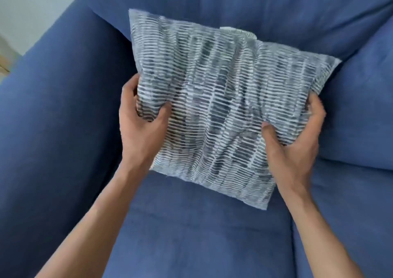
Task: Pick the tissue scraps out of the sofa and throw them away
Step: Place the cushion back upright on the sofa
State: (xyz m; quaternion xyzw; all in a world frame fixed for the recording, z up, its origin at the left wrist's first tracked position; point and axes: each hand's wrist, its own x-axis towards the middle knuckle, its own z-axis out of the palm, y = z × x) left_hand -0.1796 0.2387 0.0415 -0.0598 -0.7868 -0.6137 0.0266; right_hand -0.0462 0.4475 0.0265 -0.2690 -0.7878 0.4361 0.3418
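A grey-and-white striped throw pillow (217,99) leans against the back cushion of a blue sofa (191,224). My left hand (140,124) grips the pillow's left edge, thumb pressed into the fabric. My right hand (295,141) grips its right lower side the same way. The pillow covers the seam between seat and backrest. No tissue scraps show anywhere in view; whatever lies beneath or behind the pillow is hidden.
The sofa's wide left armrest (53,118) runs down the left side. A second seat cushion and a back cushion (361,107) lie to the right. A pale wall and floor corner (25,18) show at the upper left.
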